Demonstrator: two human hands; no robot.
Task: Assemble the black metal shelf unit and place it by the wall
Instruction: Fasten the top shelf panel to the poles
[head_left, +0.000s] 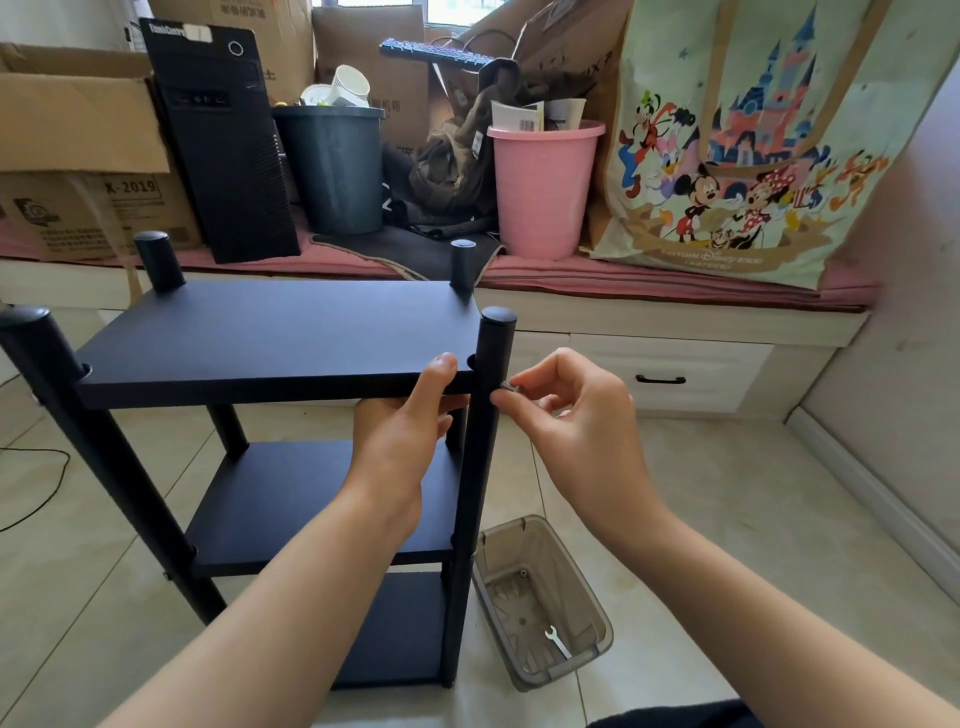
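On the tiled floor, near the camera and in front of a cushioned window bench, the black metal shelf unit (275, 447) is seen standing upright with three shelves between four posts. The near right corner of the top shelf (280, 338) is gripped by the left hand (410, 431), thumb on top and fingers underneath. A small silver bolt (508, 386) is pinched between thumb and forefinger of the right hand (576, 410) against the near right post (478, 467). Just right of the unit, a clear plastic bin (543, 603) holding a small wrench (558, 642) is seen.
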